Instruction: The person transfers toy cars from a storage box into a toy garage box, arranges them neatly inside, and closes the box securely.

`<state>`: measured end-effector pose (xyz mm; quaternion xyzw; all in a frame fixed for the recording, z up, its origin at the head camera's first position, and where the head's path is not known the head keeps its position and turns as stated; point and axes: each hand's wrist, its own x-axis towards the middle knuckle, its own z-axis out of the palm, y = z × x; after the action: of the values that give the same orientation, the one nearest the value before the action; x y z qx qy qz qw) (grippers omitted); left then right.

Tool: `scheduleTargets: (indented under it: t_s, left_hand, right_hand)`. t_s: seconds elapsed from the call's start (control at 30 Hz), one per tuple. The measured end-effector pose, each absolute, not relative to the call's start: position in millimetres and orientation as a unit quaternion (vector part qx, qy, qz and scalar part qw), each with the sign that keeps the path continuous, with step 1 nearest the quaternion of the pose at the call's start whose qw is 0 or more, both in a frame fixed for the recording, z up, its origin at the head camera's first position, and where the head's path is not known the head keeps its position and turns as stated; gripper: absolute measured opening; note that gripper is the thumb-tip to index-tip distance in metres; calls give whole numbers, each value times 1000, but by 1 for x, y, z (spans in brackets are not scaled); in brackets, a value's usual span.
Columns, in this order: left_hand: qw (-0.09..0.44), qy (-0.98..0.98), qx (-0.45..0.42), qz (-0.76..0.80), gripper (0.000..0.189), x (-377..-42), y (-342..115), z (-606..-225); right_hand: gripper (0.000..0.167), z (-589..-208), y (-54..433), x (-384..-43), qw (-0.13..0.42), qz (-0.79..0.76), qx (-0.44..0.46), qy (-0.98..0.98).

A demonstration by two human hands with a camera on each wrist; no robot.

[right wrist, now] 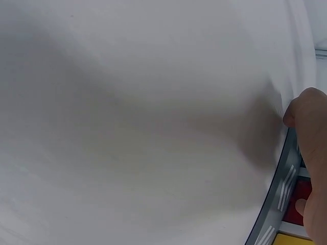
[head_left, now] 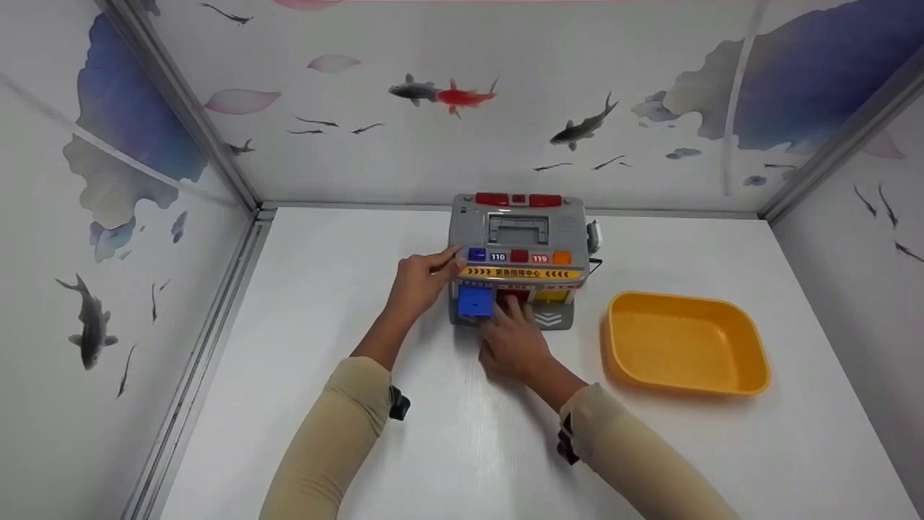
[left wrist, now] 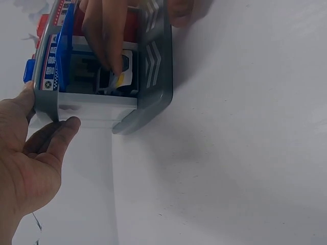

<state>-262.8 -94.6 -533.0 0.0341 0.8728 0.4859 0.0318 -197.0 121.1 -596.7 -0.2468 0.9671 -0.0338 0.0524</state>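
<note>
A grey toy emergency station (head_left: 517, 238) stands on the table, its blue garage door (head_left: 475, 300) swung up and its red door (right wrist: 297, 200) lowered. At the station's left front edge, my left hand (head_left: 424, 282) grips the roof corner, thumb above and fingers against the side wall. My right hand (head_left: 514, 345) reaches in from the front. In the left wrist view, its two straight fingers (left wrist: 112, 38) touch a small white toy car (left wrist: 122, 80) inside the blue-door bay. The car's far end is hidden inside. Another finger of that hand overlaps the red door in the right wrist view.
An orange plastic basin (head_left: 686, 347) sits to the right of the station. The yellow door (head_left: 552, 295) closes the rightmost bay. White panels printed with fish (head_left: 462, 97) wall the table at the back and both sides.
</note>
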Motion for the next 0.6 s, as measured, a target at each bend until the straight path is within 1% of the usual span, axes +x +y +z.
scheduleTargets:
  t_s: [0.27,0.6]
  left_hand:
    - [32,875,38,482,45,-263,-94,-533]
    - [32,877,33,478,44,-262,-94,-532]
  right_hand:
    - [60,-594,119,-199,36,-24,-241,970]
    - [59,-595,117,-201,19,-10,-244,970]
